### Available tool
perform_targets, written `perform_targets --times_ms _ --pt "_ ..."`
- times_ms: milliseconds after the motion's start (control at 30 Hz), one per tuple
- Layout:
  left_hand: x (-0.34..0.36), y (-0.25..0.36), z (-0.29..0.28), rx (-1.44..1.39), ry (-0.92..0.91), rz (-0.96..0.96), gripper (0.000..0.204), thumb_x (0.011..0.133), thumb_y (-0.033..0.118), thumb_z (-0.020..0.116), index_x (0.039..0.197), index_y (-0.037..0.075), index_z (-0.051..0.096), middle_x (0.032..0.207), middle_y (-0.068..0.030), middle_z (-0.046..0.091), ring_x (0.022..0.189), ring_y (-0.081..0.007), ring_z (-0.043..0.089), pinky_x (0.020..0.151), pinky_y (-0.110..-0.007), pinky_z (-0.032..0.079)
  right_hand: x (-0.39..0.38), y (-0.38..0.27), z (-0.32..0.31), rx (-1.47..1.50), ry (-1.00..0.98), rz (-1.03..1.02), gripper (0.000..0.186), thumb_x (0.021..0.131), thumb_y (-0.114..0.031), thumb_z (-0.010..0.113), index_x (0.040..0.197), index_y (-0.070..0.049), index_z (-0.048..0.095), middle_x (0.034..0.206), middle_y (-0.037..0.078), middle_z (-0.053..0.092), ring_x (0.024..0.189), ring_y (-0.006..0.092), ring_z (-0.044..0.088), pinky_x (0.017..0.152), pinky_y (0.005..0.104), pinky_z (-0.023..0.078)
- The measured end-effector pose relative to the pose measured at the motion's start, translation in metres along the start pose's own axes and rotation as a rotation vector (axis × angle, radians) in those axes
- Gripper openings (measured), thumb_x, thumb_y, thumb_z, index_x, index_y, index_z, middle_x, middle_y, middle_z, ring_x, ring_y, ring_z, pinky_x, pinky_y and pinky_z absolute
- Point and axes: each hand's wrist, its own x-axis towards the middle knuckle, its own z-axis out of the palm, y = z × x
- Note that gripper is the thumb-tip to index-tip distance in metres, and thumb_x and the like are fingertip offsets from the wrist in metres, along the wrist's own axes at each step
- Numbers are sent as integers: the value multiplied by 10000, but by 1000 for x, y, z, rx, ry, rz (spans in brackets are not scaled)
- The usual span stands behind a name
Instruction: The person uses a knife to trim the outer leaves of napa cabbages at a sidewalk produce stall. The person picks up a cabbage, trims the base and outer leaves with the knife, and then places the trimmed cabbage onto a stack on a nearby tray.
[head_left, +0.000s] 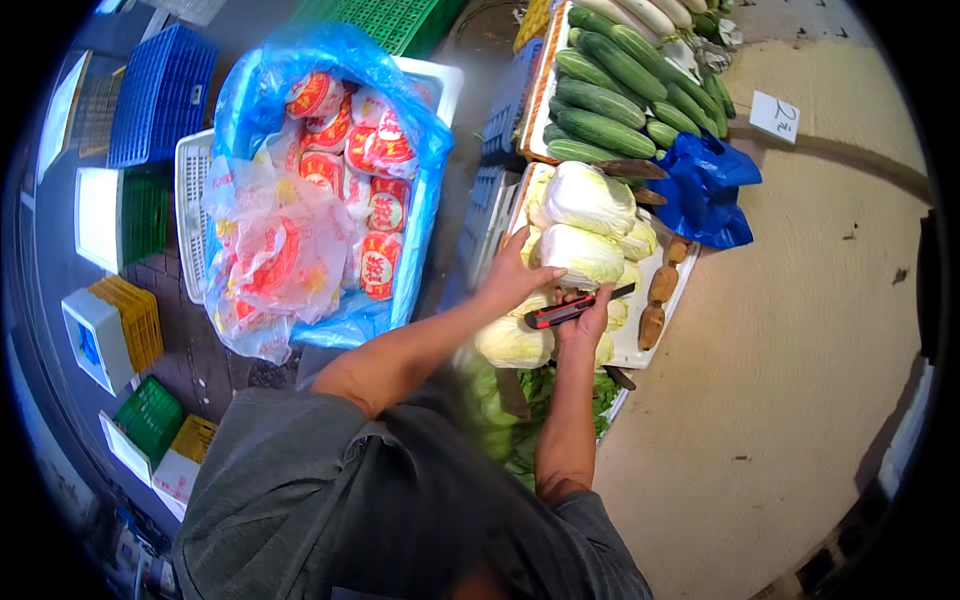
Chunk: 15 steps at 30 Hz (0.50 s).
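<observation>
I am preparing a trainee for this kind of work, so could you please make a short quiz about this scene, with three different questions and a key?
1. Short answer: Which hand holds the red-and-black utility knife?

2. True or false: The red-and-white packages lie inside the blue plastic lining.

3. Multiple choice: In the picture, compared with the pale cabbages, the brown roots lie:
A) to the left
B) to the right
C) on top of them

Key:
1. The right hand.
2. True.
3. B.
</observation>
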Motion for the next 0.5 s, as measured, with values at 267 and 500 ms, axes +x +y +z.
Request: perform_targets --times_ms 267,500 --pt "-37 7 -127 -31 119 -64 323 825 201 675 1102 39 646 1037 -133 672 1005 -204 619 903 -323 460 -34 -24 -24 -170 233 -178 421 961 -362 509 1207 -21 477 1024 133 605 539 151 451 765 452 517" --pt "-73 -22 -318 526 780 208 403 818 219 686 1153 13 595 1145 -178 602 1114 -342 536 979 -423 400 -76 -18 -4 -796 69 -450 200 909 -97 565 1076 11 582 889 87 616 641 128 535 693 268 505"
